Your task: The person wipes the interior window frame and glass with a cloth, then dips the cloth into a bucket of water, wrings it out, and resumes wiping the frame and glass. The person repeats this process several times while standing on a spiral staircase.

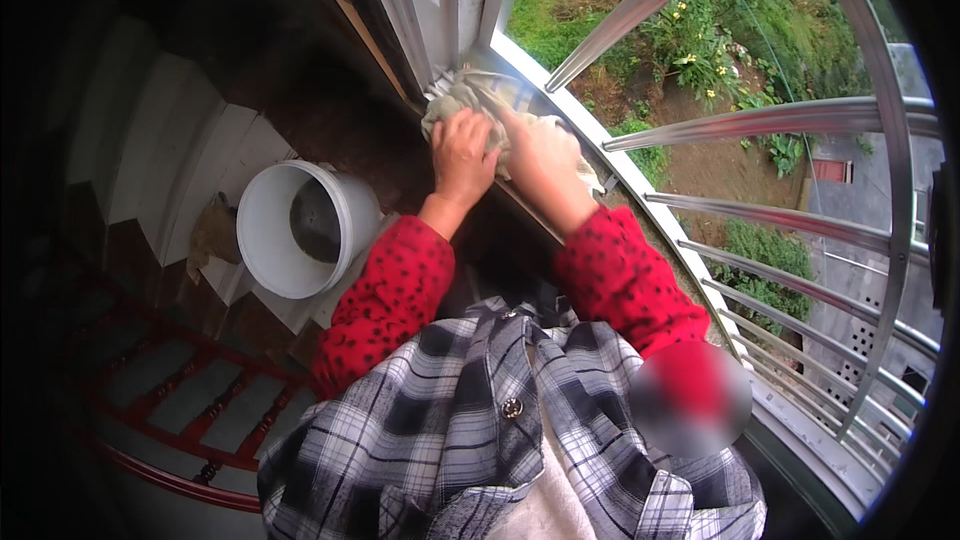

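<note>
Both of my hands are on a pale, crumpled cloth (469, 96) at the corner of a window sill, where the window frame (442, 7) meets the outer edge. My left hand (463, 154) grips the near side of the cloth, its fingers curled into the folds. Beside it, my right hand (544, 157) presses on the cloth with the back of the hand up; its fingertips are partly hidden. Part of the cloth spreads out past my right wrist along the sill.
A white plastic bucket (255, 229) with dark liquid in it stands on the stairs (187, 127) to the left. Dark red wooden railing (180, 439) curves at lower left. Metal window bars (780, 214) run along the right, above a drop to a garden and paving.
</note>
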Action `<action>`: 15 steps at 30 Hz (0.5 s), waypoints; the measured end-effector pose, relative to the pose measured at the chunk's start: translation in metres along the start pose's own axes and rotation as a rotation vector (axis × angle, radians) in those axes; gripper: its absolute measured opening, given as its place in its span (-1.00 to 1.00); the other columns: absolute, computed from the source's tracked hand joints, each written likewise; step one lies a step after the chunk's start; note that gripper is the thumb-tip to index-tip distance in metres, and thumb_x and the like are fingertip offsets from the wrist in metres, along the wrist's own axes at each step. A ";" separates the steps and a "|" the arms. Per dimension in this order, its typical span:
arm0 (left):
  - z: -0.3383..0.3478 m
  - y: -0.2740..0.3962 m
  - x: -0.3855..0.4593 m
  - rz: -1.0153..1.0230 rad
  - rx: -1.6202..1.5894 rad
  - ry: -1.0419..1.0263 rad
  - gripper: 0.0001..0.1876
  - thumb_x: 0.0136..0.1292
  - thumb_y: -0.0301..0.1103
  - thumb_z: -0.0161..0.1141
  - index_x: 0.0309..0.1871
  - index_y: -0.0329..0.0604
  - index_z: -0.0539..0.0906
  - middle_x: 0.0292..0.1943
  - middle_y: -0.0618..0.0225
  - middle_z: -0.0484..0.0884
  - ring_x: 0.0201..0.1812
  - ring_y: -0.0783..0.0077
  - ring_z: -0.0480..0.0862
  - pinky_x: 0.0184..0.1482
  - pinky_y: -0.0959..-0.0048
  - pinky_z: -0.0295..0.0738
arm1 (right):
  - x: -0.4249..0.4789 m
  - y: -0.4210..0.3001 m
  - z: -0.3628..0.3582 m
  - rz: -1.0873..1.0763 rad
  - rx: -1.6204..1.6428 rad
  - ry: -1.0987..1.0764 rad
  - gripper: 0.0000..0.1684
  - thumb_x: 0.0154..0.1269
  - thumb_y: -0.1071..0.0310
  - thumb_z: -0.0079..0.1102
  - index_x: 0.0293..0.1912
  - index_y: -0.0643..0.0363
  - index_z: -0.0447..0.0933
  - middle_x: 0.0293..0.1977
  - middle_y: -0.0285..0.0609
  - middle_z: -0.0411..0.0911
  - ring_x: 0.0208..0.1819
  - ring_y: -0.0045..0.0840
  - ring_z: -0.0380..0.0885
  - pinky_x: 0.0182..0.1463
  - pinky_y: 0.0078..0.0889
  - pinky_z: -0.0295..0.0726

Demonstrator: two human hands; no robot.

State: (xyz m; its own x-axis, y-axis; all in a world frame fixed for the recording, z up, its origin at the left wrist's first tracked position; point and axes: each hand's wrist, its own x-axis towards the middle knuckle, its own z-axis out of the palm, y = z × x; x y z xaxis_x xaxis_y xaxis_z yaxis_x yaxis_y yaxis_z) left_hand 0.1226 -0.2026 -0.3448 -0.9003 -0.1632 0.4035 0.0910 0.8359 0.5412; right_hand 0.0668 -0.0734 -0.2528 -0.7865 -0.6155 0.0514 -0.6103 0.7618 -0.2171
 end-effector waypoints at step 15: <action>-0.004 -0.005 0.018 -0.069 0.020 -0.018 -0.65 0.01 -0.42 0.45 -0.07 -0.07 0.68 -0.04 0.39 0.70 0.18 0.25 0.55 0.24 0.14 0.32 | 0.022 -0.012 0.001 0.065 -0.046 -0.066 -0.62 0.23 0.36 0.24 0.07 0.02 0.56 -0.31 0.01 0.70 -0.29 -0.06 0.71 -0.25 0.04 0.62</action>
State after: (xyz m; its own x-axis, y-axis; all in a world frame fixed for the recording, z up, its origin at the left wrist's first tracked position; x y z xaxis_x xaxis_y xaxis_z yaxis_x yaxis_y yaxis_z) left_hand 0.1079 -0.2119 -0.3369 -0.9115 -0.2117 0.3525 0.0201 0.8334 0.5523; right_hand 0.0570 -0.0966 -0.2499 -0.8177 -0.5750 -0.0264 -0.5628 0.8082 -0.1733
